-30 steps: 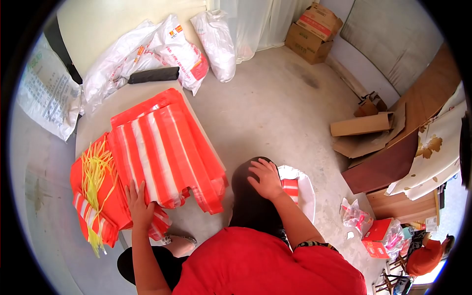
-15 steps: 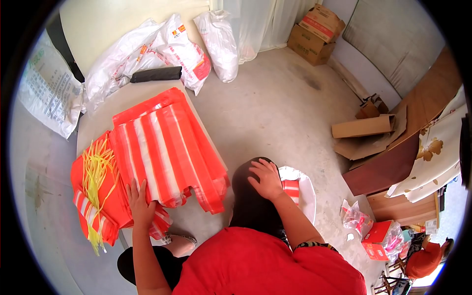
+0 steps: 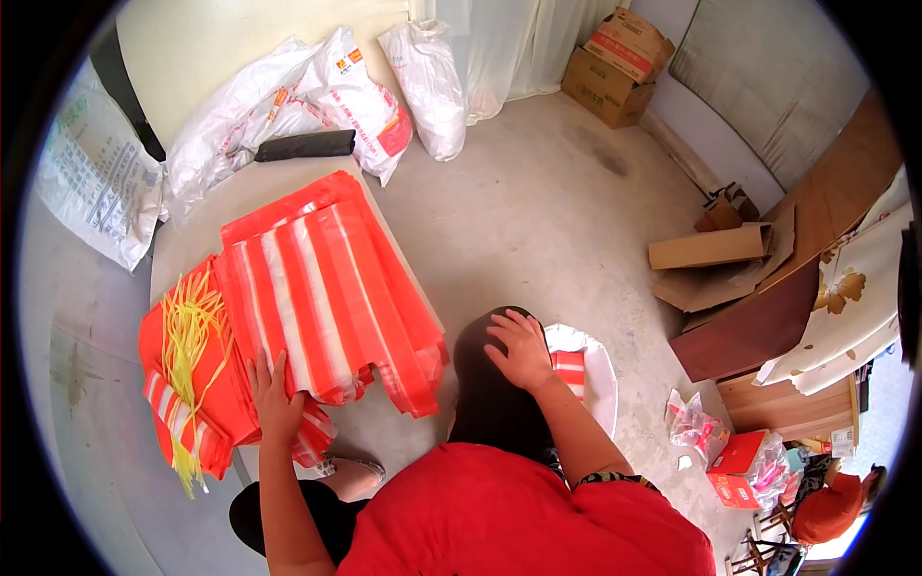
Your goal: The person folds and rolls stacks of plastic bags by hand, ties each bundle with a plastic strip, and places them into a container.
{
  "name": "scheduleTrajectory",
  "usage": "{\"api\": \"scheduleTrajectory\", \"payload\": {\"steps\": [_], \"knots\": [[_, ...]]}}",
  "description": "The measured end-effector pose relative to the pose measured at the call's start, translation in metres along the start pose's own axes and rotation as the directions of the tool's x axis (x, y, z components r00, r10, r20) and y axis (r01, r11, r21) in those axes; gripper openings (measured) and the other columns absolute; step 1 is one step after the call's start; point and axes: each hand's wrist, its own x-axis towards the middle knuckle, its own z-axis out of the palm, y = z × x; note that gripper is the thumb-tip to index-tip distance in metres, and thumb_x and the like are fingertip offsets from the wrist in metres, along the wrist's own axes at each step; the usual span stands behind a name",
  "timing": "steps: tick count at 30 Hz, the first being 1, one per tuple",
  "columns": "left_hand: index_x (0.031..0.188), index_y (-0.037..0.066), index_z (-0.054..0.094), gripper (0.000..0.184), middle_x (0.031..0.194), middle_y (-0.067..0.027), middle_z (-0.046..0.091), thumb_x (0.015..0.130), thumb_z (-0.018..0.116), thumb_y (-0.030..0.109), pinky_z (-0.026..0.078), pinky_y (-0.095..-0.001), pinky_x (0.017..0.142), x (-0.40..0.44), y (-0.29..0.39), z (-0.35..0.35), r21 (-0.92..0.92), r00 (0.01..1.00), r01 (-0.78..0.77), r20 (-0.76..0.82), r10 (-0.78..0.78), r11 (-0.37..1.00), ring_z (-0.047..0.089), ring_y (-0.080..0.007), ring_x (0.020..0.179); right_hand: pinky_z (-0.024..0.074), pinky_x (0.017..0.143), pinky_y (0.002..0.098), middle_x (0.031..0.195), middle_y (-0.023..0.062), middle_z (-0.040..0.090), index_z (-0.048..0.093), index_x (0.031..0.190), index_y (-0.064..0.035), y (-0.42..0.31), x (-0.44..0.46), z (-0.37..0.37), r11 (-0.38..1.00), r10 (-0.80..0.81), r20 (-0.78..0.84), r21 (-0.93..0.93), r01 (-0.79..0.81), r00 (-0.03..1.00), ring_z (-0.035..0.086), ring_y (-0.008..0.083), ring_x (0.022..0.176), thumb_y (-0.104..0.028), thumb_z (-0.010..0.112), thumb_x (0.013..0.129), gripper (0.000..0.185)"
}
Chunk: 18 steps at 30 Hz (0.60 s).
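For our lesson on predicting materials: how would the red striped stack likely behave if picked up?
The striped stack would probably flop, since its thin layers crease and ruffle along the lower edge. Those layers may slip apart: they look glossy and lie unevenly along the right side.

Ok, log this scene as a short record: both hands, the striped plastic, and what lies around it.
left hand: open, at the near left corner of the striped stack
right hand: open, resting on the dark-clothed knee
left of stack: yellow strips on red plastic
beyond stack: black roll, white sacks
right of knee: white container, striped pieces inside
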Motion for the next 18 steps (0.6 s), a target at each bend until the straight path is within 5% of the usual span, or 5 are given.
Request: {"api": "scheduleTrajectory", "payload": {"steps": [18], "knots": [[0.157, 0.016, 0.051, 0.084, 0.174, -0.0180, 0.027, 0.076, 0.070, 0.008, 0.026, -0.0537, 0.129, 0.0001, -0.0021, 0.0018, 0.003, 1.000, 0.000, 0.007, 0.000, 1.000, 0.018, -0.0485, 0.160, 0.0283, 0.125, 0.0545, 0.150, 0.0100, 0.060, 0.073, 0.127, -0.0083, 0.0021, -0.0004, 0.0024, 1.000, -0.015, -0.034, 0.012, 0.015, 0.999, 0.043, 0.0325, 0.149, -0.032, 0.069, 0.098, 0.038]]}}
